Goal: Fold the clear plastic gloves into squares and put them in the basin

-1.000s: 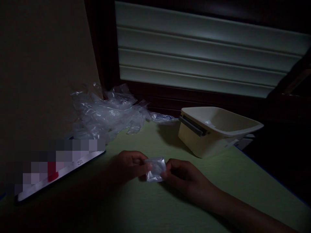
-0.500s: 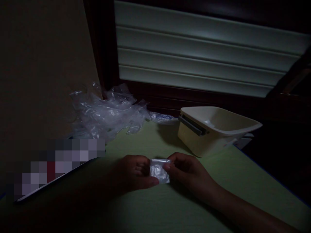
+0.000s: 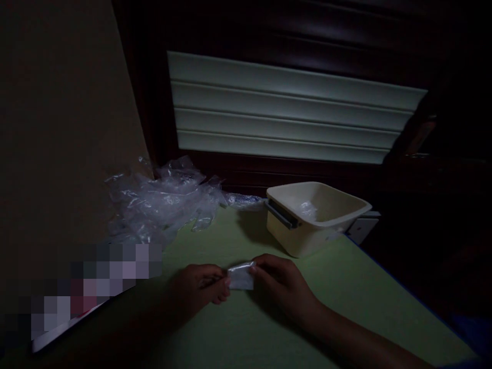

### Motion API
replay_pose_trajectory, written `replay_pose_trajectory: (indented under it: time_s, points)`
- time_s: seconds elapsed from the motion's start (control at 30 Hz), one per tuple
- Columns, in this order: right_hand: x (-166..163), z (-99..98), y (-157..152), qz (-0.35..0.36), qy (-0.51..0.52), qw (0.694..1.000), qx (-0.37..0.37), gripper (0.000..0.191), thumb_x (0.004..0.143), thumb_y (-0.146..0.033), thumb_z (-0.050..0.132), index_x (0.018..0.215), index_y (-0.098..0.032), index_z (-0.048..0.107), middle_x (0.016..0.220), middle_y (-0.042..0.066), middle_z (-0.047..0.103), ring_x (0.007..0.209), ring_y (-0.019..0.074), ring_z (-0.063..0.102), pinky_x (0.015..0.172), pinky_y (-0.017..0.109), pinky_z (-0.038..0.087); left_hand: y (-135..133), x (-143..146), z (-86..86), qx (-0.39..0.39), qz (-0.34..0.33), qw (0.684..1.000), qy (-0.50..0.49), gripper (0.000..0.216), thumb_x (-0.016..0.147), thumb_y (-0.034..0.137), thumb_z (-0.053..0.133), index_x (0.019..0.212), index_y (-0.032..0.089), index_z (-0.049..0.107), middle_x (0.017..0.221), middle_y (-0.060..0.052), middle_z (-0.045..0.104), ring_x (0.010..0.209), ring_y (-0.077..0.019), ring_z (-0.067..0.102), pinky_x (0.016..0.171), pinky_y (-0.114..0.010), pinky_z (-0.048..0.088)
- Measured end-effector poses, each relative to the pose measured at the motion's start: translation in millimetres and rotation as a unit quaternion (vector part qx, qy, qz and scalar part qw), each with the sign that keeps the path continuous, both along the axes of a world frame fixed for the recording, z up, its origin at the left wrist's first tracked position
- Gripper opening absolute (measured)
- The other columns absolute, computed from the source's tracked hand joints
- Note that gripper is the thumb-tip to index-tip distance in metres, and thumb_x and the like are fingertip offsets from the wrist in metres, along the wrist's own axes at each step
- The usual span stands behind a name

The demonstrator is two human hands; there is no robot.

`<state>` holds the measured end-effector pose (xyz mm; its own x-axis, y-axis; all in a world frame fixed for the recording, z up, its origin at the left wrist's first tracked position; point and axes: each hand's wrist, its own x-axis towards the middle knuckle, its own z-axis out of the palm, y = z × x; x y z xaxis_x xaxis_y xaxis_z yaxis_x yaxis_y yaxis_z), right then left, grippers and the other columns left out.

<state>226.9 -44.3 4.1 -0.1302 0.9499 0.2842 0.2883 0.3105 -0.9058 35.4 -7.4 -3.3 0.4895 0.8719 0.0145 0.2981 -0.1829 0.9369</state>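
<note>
A small folded clear plastic bag is stretched between my two hands, a little above the table. My left hand pinches its left edge between thumb and fingers. At the upper right corner, my right hand grips the bag with thumb and forefinger. Beyond the hands stands a cream plastic bin with a dark handle, and some crumpled clear plastic lies inside it. To the far left sits a heap of loose clear plastic bags.
The green table has a blue edge on the right. A blurred-out flat device lies at the left. Behind the bin, a pale flat object juts past the table edge. A dark-framed louvred panel closes off the back.
My left hand has changed from a thumb laid along the bag's lower edge to a pinch at its left edge. The bag looks flatter. The camera view has tilted up and shifted right.
</note>
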Motion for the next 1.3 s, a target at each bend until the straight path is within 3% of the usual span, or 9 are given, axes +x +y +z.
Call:
replay_pose_trajectory:
  time_s: [0.17,0.3,0.43,0.53,0.6,0.7,0.83,1.03,1.3]
  points:
    - [11.9,18.1,-3.0,-0.014,-0.122,0.975,0.186,0.016,0.086,-0.022,0.047,0.081,-0.016,0.061,0.072,0.003,0.06,0.067,0.0135,0.055,0.061,0.024,0.043,4.0,-5.5,-7.5,0.213,0.054,0.974,0.057,0.017,0.077,0.031,0.054,0.069,0.021,0.066,0.063,0.001,0.062,0.058,-0.013,0.057,0.054,-0.021,0.042]
    - [31.2,47.8,-2.1,-0.07,-0.153,0.944,0.284,0.014,0.087,-0.021,0.046,0.085,-0.017,0.059,0.073,0.003,0.06,0.066,0.0136,0.056,0.06,0.024,0.043,19.3,16.4,5.8,0.233,0.119,0.965,-0.008,0.01,0.075,0.029,0.056,0.074,0.022,0.065,0.074,0.001,0.065,0.066,-0.0154,0.059,0.063,-0.024,0.043]
    - [62.9,83.1,7.0,-0.2,-0.148,0.92,0.302,0.016,0.087,-0.025,0.046,0.093,-0.018,0.059,0.081,0.005,0.062,0.071,0.0156,0.057,0.063,0.026,0.045,46.1,74.4,21.4,0.225,0.196,0.951,-0.086,0.022,0.083,0.038,0.045,0.087,0.021,0.058,0.088,-0.003,0.063,0.084,-0.0187,0.059,0.075,-0.027,0.045]
    - [97.4,102.0,24.0,-0.255,-0.186,0.918,0.242,0.02,0.087,-0.029,0.043,0.091,-0.017,0.058,0.084,0.006,0.062,0.075,0.0169,0.057,0.066,0.028,0.046,63.2,119.4,17.9,0.188,0.266,0.935,-0.14,0.031,0.087,0.041,0.032,0.099,0.019,0.051,0.101,-0.008,0.059,0.094,-0.0213,0.056,0.08,-0.033,0.045]
    - [123.1,108.9,40.5,-0.254,-0.209,0.923,0.202,0.019,0.086,-0.028,0.044,0.085,-0.016,0.058,0.084,0.006,0.062,0.076,0.0176,0.058,0.065,0.027,0.047,69.9,139.4,9.1,0.159,0.28,0.934,-0.156,0.035,0.088,0.042,0.031,0.103,0.017,0.049,0.105,-0.011,0.058,0.096,-0.0245,0.056,0.082,-0.037,0.045]
    - [157.0,112.8,68.1,-0.231,-0.261,0.93,0.119,0.018,0.086,-0.025,0.048,0.077,-0.014,0.059,0.074,0.004,0.062,0.07,0.017,0.059,0.063,0.028,0.047,74.8,152.3,-6.1,0.133,0.25,0.943,-0.175,0.037,0.086,0.042,0.036,0.108,0.016,0.05,0.111,-0.013,0.058,0.103,-0.0251,0.055,0.086,-0.037,0.044]
    - [178.8,111.4,99.5,-0.191,-0.315,0.93,0.01,0.023,0.087,-0.029,0.052,0.103,-0.014,0.057,0.1,0.005,0.06,0.084,0.0176,0.059,0.071,0.035,0.05,80.5,153.9,-21.2,0.097,0.196,0.956,-0.197,0.04,0.089,0.037,0.03,0.119,0.016,0.046,0.125,-0.011,0.052,0.116,-0.0211,0.048,0.094,-0.033,0.04]
    - [163.9,101.4,124.5,-0.129,-0.331,0.928,-0.11,0.028,0.087,-0.029,0.052,0.113,-0.016,0.052,0.111,0.007,0.056,0.092,0.0193,0.058,0.076,0.039,0.049,88.0,154.5,-29.9,0.043,0.169,0.962,-0.21,0.04,0.093,0.034,0.023,0.121,0.018,0.046,0.134,-0.008,0.045,0.124,-0.0187,0.04,0.101,-0.034,0.034]
    - [128.3,91.3,140.3,-0.003,-0.328,0.923,-0.198,0.026,0.088,-0.028,0.052,0.11,-0.015,0.054,0.104,0.006,0.058,0.084,0.0167,0.06,0.07,0.035,0.051,80.9,151.4,-18.3,0.028,0.154,0.966,-0.204,0.041,0.092,0.032,0.02,0.121,0.017,0.044,0.131,-0.007,0.047,0.12,-0.0169,0.045,0.099,-0.03,0.037]
